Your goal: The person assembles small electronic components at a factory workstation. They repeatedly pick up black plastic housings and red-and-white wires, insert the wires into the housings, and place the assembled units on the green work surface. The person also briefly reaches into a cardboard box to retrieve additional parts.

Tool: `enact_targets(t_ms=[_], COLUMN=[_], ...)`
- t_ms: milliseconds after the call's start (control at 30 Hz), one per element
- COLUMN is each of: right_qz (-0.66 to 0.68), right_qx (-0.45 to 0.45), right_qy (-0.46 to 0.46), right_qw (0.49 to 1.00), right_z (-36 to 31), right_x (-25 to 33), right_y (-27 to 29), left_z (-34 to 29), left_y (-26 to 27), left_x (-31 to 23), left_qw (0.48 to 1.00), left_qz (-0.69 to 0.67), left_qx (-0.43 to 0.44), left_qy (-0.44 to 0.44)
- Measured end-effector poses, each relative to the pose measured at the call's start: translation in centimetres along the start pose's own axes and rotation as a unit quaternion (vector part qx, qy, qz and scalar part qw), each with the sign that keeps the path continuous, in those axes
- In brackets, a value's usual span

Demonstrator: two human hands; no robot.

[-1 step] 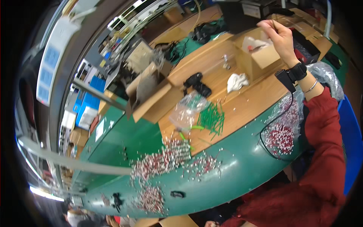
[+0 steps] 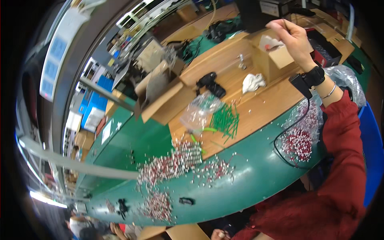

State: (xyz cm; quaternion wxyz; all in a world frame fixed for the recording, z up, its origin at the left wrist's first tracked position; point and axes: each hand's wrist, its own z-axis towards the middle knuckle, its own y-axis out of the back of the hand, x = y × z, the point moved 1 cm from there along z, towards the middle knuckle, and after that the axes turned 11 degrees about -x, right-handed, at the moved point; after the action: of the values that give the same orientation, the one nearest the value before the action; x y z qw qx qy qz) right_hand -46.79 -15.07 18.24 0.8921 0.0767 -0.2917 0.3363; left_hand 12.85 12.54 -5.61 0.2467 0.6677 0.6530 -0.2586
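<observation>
Right hand, raised at far right beside an open brown cardboard box; fingers curled, though whether they press together or pinch anything cannot be told. Left hand, cut off at the near edge; grip likewise indeterminable. The box, upright with flaps spread and whitish wrapping inside, stands on a wooden board bearing green strips and a white cloth. Small red-and-white pieces lie heaped on the green tabletop. Blue boxes stand at left.
</observation>
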Motion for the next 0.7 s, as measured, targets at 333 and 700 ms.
enact_targets(t_ms=[333, 700], right_qz=[0.167, 0.155], right_qx=[0.181, 0.501], right_qy=[-0.012, -0.095], right_qw=[0.969, 0.846], right_z=[-4.0, -20.1], right_x=[20.2, 22.1], right_y=[-4.4, -3.4], left_z=[-0.6, 6.0], left_y=[-7.6, -11.3], left_x=[-8.2, -10.2], left_qw=[0.905, 0.861], left_qz=[-0.215, -0.294], left_qx=[0.105, 0.132], left_qy=[-0.351, -0.393])
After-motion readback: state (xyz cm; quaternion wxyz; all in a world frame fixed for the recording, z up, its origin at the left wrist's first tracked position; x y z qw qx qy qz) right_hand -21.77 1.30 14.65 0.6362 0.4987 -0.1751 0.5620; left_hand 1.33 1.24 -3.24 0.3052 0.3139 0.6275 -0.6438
